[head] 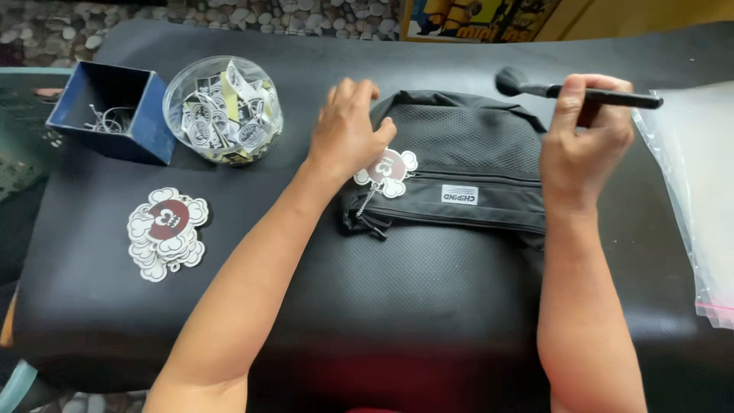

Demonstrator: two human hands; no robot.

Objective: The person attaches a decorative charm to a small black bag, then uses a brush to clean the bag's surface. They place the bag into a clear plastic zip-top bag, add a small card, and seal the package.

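Observation:
A black fabric bag [466, 157] lies flat on a black padded surface [428, 298]. A cloud-shaped white and maroon tag [391, 170] hangs by a small chain from its zipper. My left hand [348, 130] rests palm down on the bag's left end, fingers spread, just above the tag. My right hand [585, 141] hovers over the bag's right end and grips a black brush [569, 92] held level, its dark bristle head pointing left.
A stack of the same cloud-shaped tags [167, 231] lies at the left. Behind it stand a blue box [115, 111] with small metal chains and a clear round tub [223, 109] of labels. A clear plastic bag [699, 199] lies at the right edge.

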